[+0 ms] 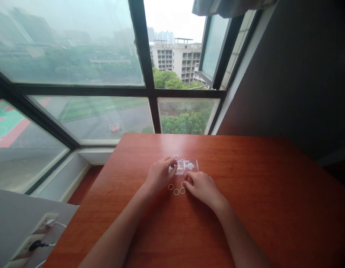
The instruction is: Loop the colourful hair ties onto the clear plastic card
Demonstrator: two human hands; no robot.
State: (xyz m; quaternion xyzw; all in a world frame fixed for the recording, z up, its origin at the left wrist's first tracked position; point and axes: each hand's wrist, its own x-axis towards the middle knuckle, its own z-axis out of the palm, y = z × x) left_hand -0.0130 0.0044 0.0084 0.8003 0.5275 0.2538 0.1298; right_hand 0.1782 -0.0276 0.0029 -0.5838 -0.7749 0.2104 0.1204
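Note:
A small clear plastic box (pixel 186 166) lies on the reddish wooden table (pixel 259 193). My left hand (pixel 159 175) rests at the box's left side, fingers curled against it, holding it steady. My right hand (pixel 202 187) lies just below the box, fingertips pinched on a small pale ring (pixel 184 184). Three more pale rings (pixel 176 190) lie loose on the table between my hands. What is inside the box is too small to make out.
The table stands against a large window (pixel 105 93) with dark frames; a dark wall (pixel 301 74) runs along the right. At lower left a white power strip (pixel 35 238) with plugged cables sits on a grey ledge.

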